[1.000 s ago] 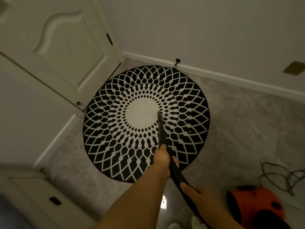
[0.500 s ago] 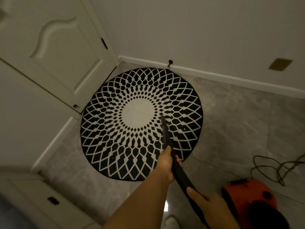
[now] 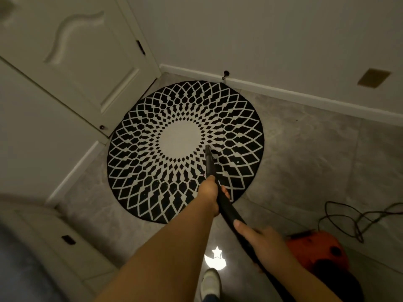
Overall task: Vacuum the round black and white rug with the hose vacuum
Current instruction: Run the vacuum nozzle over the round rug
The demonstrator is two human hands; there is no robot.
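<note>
Round black and white rug [image 3: 152, 171] laid on grey floor [image 3: 305, 160], hose nozzle [image 3: 209, 160] gripped by left hand [image 3: 209, 192] and right hand [image 3: 261, 240], tip set at 4 o'clock of the white centre.

There is a single view, taken from a wide-angle camera on the person's head, looking forward and steeply down onto the floor [image 3: 305, 153] from standing height, so both forearms reach out from the bottom edge toward the middle. The round rug [image 3: 152, 171] lies near the centre of the picture, well below the lens, with a corner of the room beyond it: the white door [image 3: 72, 62] runs up the left side and the wall [image 3: 261, 35] with its skirting crosses the top. The wide lens bends straight edges near the borders, and with no second view nothing is shared.
</note>
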